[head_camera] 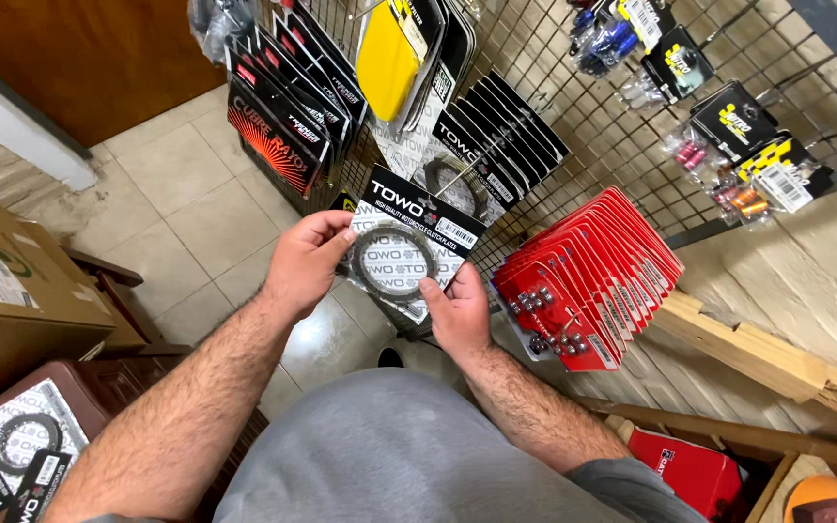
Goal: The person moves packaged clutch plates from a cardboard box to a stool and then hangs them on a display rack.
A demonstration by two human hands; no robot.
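Black-topped, the flat packet (401,254) with a grey ring showing through its clear front sits at the middle of the view, held before a wire display rack (573,107); more packets of the same kind (498,131) hang in a row just behind it; a yellow package (387,56) hangs higher up; a fanned stack of red cards (588,276) with small metal parts hangs to the right; black cards with an orange pattern (273,136) hang to the left; a brown cardboard box (2,281) stands at far left. Left hand (304,260) pinches the packet's left edge, fingers curled closed on it; right hand (457,310) grips its lower right corner, thumb on the front.
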